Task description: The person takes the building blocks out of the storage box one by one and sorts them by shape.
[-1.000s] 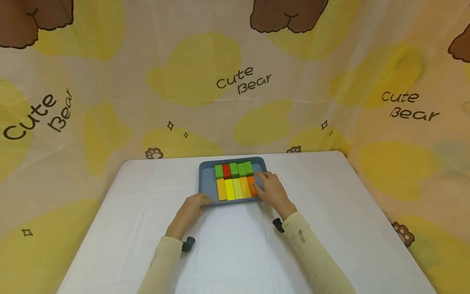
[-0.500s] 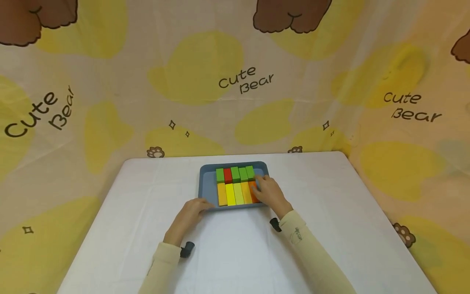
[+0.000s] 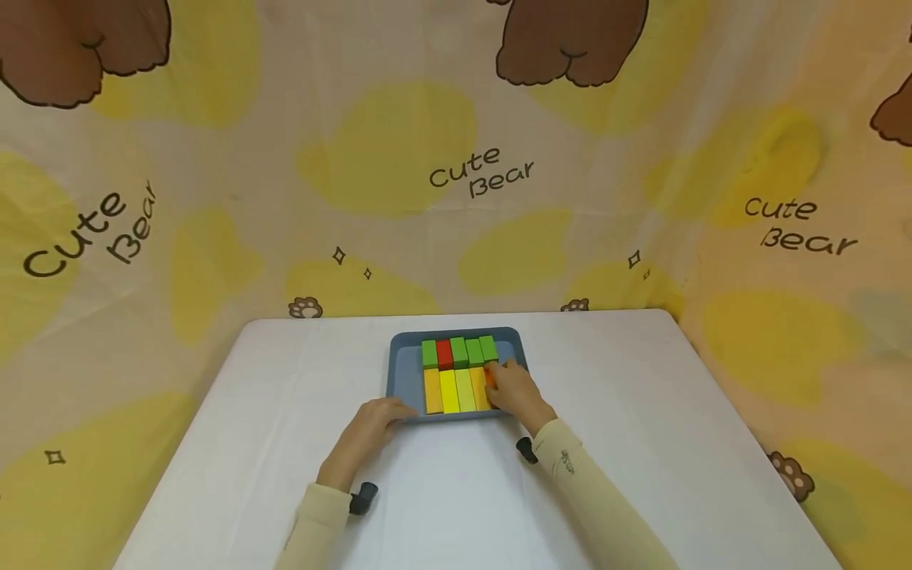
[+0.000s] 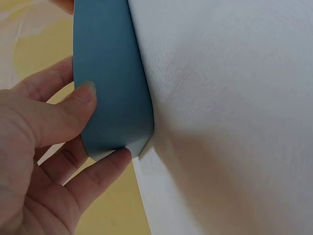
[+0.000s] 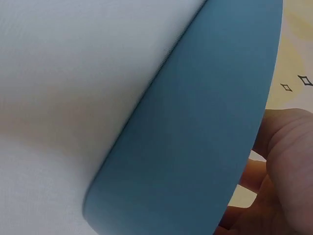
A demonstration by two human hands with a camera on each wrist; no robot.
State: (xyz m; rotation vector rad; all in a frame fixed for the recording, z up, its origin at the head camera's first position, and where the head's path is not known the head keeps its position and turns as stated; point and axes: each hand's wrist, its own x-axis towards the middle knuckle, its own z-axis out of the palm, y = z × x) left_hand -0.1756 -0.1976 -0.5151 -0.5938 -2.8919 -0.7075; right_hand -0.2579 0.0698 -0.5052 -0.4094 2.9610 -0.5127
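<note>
A shallow blue-grey tray [image 3: 408,376] holds two rows of rectangular blocks. The back row has a red block [image 3: 445,355] among several green ones, such as the green block [image 3: 488,349]. In front lie longer blocks, among them a yellow block [image 3: 449,391] and, at the right end, an orange block [image 3: 490,378]. My left hand [image 3: 369,434] grips the tray's near left corner, its thumb on the outer wall in the left wrist view. My right hand [image 3: 522,394] reaches over the tray's right side and pinches the orange block, partly covering it. In the right wrist view, the tray wall hides the fingertips.
The tray stands toward the back of a white-covered table [image 3: 456,507]. Behind and at the sides hangs a patterned cloth [image 3: 385,158] with bears and lettering. A dark camera [image 3: 364,499] sits on the left wrist and another [image 3: 526,450] on the right.
My right hand has shifted slightly left over the tray, covering more of the orange block. My left hand keeps its place on the tray corner. The head view has tilted a little.
</note>
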